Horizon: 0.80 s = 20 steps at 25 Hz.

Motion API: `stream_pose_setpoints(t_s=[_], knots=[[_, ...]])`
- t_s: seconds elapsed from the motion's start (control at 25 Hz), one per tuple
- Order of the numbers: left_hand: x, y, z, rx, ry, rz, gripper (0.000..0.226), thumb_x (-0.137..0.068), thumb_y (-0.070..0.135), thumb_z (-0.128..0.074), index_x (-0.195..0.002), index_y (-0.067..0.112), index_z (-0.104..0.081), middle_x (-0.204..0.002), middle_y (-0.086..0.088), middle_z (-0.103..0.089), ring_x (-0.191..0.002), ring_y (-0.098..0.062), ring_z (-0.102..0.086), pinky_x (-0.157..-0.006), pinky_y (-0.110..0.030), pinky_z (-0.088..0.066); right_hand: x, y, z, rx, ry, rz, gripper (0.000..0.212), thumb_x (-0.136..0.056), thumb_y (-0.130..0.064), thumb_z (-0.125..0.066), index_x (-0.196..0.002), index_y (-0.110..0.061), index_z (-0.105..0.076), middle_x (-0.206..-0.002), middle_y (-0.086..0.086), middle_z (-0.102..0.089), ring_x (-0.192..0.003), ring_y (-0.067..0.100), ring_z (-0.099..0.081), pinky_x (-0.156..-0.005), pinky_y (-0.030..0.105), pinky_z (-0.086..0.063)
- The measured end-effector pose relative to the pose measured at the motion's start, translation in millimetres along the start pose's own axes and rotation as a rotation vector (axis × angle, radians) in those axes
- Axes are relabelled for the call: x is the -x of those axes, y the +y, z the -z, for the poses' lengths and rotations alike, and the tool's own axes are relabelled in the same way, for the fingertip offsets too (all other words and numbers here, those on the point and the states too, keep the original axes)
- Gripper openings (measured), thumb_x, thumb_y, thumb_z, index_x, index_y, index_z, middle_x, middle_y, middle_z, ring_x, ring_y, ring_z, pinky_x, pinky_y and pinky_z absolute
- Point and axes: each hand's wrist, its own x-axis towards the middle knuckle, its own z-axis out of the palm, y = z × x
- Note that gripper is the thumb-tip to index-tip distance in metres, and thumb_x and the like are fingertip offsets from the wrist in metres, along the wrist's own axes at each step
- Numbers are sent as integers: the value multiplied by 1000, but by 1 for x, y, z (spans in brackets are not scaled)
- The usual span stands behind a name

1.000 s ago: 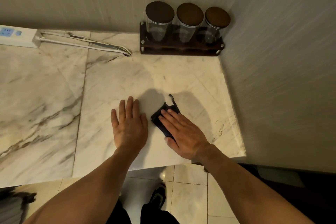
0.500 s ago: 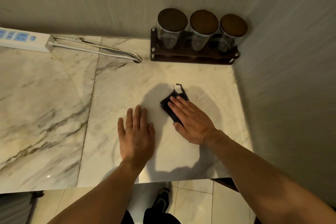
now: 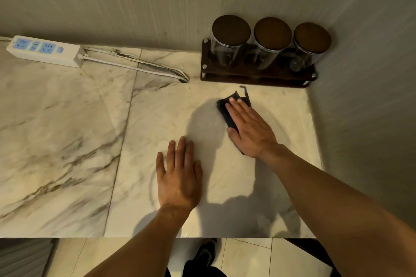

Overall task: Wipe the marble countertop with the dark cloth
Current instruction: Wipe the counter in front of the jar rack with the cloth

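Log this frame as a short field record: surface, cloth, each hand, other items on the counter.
surface: marble countertop, set into a wall corner
cloth: dark cloth, flat on the marble near the jar rack, mostly covered by the hand
right hand: palm down, pressing the cloth
left hand: flat on bare marble, fingers spread, empty
jar rack: dark wood, three lidded glass jars, in the back right corner
power strip: white, back left, cable running along the wall
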Motion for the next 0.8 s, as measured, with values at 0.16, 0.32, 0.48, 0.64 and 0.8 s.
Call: stream_pose_setpoints(t_s=[0.16,0.32,0.48,0.64,0.8], knots=[[-1,-1,-1,-19,6,-2,53,-98,39,-25,-147,18,-24,-154,-5,-32,-145,-25,-18,-116,-46,-2,-16,4,-1,-29,19,-113,63,-97,-44,-27,-152,-21,-4,-162,-1,-1,-146,14,3,-118,35,-4],[-1,0,1,-11,-6,0,53,-97,37,-27,-147,17,-28,-154,-6,-32,-145,-26,-19,-117,-50,-9,-29,1,1,-62,65,-278,63,-97,-44,-24,-152,-20,-3,-162,1,-1,-147,17,3,-118,36,-3],[-1,1,4,6,-20,1,53,-97,36,-29,-147,17,-29,-155,-6,-30,-145,-27,-18,-117,-51,-11,-35,-5,1,-121,107,-444,64,-97,-43,-26,-152,-21,-3,-162,1,1,-147,18,4,-116,36,-1],[-1,0,4,4,-28,7,53,-98,36,-27,-147,18,-27,-156,-5,-28,-145,-26,-16,-117,-50,-7,-36,-12,0,-184,154,-591,64,-97,-41,-23,-152,-18,-1,-162,4,1,-147,20,5,-119,40,-3],[-3,0,1,-1,-21,21,53,-97,38,-23,-147,20,-27,-156,-3,-29,-145,-24,-16,-117,-47,-2,-32,-21,-1,-249,223,-719,63,-97,-38,-25,-152,-13,-3,-162,7,0,-147,22,4,-119,42,-3]])
